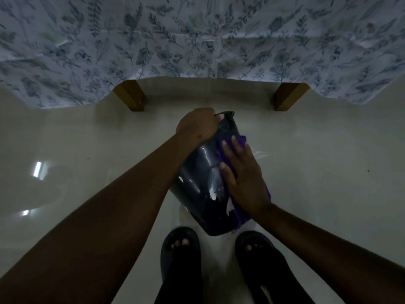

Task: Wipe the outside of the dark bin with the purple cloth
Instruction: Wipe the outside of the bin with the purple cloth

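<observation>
The dark bin (198,178) is glossy and held tilted above the pale floor, its rim pointing away from me and its base near my feet. My left hand (196,126) grips the bin's rim at the top. My right hand (241,176) lies flat on the bin's right side, fingers spread, pressing the purple cloth (238,140) against the wall. The cloth shows past my fingertips and again below my wrist, where it hangs along the bin's lower right edge. Most of the cloth is hidden under my palm.
A bed draped with a floral sheet (197,40) fills the far side, with two wooden legs (131,96) (287,96) showing beneath it. My feet in dark sandals (180,249) (255,249) stand on the shiny pale floor (87,150) just below the bin.
</observation>
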Available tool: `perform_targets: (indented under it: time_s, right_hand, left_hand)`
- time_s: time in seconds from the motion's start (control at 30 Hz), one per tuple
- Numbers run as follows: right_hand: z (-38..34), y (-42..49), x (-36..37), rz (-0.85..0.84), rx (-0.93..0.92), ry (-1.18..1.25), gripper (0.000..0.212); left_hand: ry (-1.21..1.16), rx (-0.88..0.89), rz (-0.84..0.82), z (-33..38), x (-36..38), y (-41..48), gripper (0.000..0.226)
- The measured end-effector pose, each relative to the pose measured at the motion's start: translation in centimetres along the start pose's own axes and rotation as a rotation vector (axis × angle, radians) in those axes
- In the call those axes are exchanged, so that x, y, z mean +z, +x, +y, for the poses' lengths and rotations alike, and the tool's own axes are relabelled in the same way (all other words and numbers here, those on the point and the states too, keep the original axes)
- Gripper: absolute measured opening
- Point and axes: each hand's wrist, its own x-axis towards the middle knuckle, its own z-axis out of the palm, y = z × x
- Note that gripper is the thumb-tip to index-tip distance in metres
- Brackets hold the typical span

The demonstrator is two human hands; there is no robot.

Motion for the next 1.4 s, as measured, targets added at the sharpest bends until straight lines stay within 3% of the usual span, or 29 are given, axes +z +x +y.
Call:
perform_targets:
  time_s: [0.1,0.17,0.3,0.4,0.5,0.67,0.73,0.83,0.9,0.97,1.1,1.17,1.33,1.4]
  right_hand:
    - [-0.5,-2.9,0.6,-0.124,-0.498,-0.233,0.048]
    - [-0.5,-3.6,0.6,-0.166,-0.616,-0.325,0.047]
    - [-0.4,-2.6,-0.2,-0.138,-0.396,-0.258,0.05]
    - [-0.7,-2.5,-0.1,-0.153,-0.348,-0.25,0.052]
    - [-0.4,-1.4,-0.5,-0.155,-0.286,-0.19,0.052]
    - [1.1,2.0,-1.1,-0.041,0.015,0.017,0.057]
    - [1.9,1.4,-1.4,-0.041,-0.101,-0.032,0.055]
    - [2.5,-1.4,-1.7,-0.166,-0.572,-0.25,0.053]
    - [2.7,-1.1,-1.9,-0.239,-0.706,-0.324,0.048]
    - [2.4,0.5,-1.9,-0.236,-0.663,-0.276,0.044]
    - [0.9,3.3,-1.6,-0.122,-0.292,-0.097,0.047]
    - [0.2,2.8,-1.1,-0.105,-0.213,-0.105,0.049]
    - [1.4,-2.4,-1.1,-0.224,-0.613,-0.321,0.044]
    - [1.9,-2.0,-1.5,-0.227,-0.601,-0.301,0.043]
  left_hand:
    - [0.001,-0.025,-0.002,-0.6,-0.3,-0.3,0.042]
    - [-0.018,-0.032,-0.007,-0.7,-0.1,-0.2,0.042]
    - [-0.141,0.028,-0.128,-0.5,-0.7,0.5,0.033]
    - [-0.288,0.085,-0.206,-1.9,-1.6,-0.5,0.03]
    - [-0.226,0.121,-0.08,-4.3,-1.1,-2.7,0.027]
    - [-0.195,0.11,0.034,-3.5,-0.3,-1.6,0.035]
    - [-0.14,0.083,0.067,-2.3,0.0,-0.1,0.037]
    - [-0.134,0.067,0.067,-1.9,0.5,0.7,0.038]
    - [-0.142,0.091,0.054,-2.3,0.5,0.6,0.038]
    - [-0.154,0.11,0.026,-2.8,0.2,0.4,0.038]
    - [-0.166,0.117,-0.035,-3.0,-0.1,0.3,0.035]
    - [-0.164,0.104,-0.009,-3.0,-0.1,0.4,0.032]
    - [-0.158,0.068,0.013,-3.2,0.1,0.2,0.036]
    - [-0.157,0.079,0.03,-3.0,0.3,0.3,0.036]
